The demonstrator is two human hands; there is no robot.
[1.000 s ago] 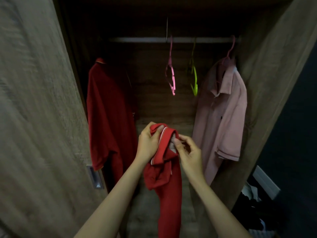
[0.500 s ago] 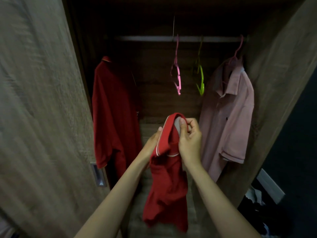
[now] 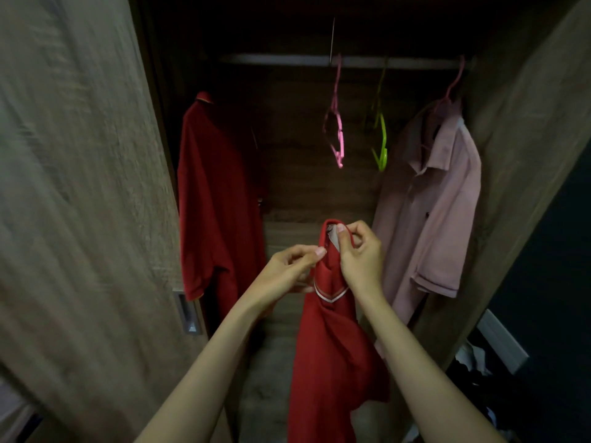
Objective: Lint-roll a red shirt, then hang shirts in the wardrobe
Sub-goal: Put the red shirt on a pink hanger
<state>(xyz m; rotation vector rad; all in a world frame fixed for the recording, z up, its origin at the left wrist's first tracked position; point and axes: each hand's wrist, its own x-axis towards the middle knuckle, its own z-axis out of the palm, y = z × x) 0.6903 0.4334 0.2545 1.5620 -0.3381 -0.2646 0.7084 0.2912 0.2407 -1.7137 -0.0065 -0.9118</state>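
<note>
Hands, left (image 3: pixel 289 270) and right (image 3: pixel 361 254), pinching one red shirt (image 3: pixel 332 346), two shirts hung, two bare hangers.

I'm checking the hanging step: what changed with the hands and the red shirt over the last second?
The right hand raised the held red shirt by its collar, so the body now hangs down. The left hand shifted its grip lower on the collar edge. Neither hand let go. The hung shirts and empty hangers stayed put.
</note>
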